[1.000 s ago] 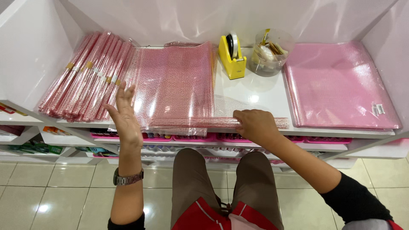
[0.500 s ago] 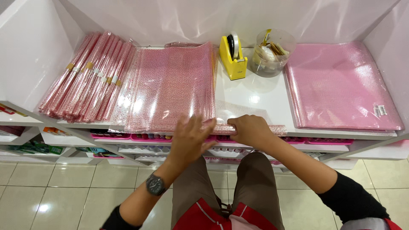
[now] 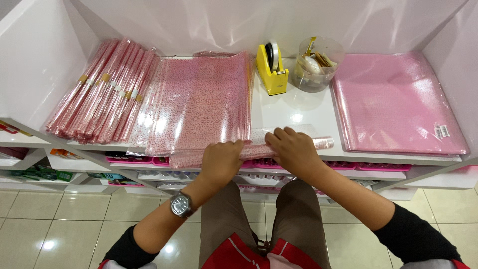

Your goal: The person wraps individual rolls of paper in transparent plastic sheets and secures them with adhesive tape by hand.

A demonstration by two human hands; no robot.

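As I look down at the white shelf [image 3: 294, 107], both hands meet at its front edge on a half-rolled sheet of pink patterned cellophane [image 3: 279, 148]. My left hand [image 3: 220, 162] is curled over the roll from above, fingers closed around it, a wristwatch [image 3: 181, 204] on that forearm. My right hand [image 3: 294, 149] sits just beside it at three o'clock, fingers bent down and pressing on the same roll. The sheet lies crosswise along the edge, its loose end sticking out toward three o'clock.

At ten o'clock lies a row of finished rolls [image 3: 99, 92], each banded around the middle. Between them and my hands, a flat stack of cellophane sheets [image 3: 201, 102] waits unrolled. At twelve o'clock stand a yellow tape dispenser [image 3: 272, 67] and a clear tub [image 3: 316, 65] of small bits; at two o'clock rests a pack of plain pink sheets [image 3: 396, 102].

I judge the work well under way: several rolls are made, this one is rolled but unbanded, and many sheets remain.
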